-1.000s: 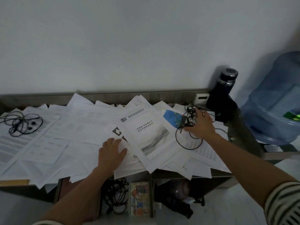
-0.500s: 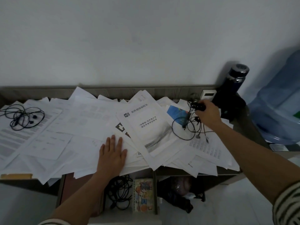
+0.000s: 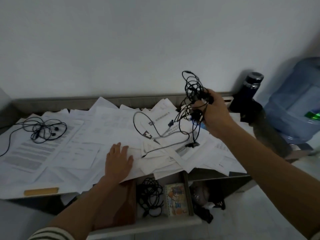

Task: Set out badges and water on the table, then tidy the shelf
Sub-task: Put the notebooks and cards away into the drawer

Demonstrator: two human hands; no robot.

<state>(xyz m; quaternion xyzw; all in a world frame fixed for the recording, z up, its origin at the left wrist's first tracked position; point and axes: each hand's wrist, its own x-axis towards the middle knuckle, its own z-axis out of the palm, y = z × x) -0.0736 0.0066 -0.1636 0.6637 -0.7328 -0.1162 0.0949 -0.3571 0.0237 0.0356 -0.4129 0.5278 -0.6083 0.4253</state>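
Loose white papers [image 3: 90,135] cover the top of a low grey shelf [image 3: 52,103] against the wall. My right hand [image 3: 213,115] is shut on a tangle of black cables [image 3: 194,90], lifted above the papers at the right; loops and ends trail down to the sheets. My left hand [image 3: 119,161] lies flat, fingers apart, on the papers near the front edge. A second tangle, black earphones [image 3: 45,130], rests on the papers at the left.
A dark flask [image 3: 249,94] stands at the shelf's right end, beside a large blue water jug [image 3: 294,104]. Below the top, compartments hold a black cable coil [image 3: 151,196], a cartoon notebook [image 3: 176,199] and dark items. A yellow strip [image 3: 41,191] lies at the front left.
My right hand closed on the cables at the right and raised them off the papers, toward the wall. My left hand stayed pressed on the sheets.
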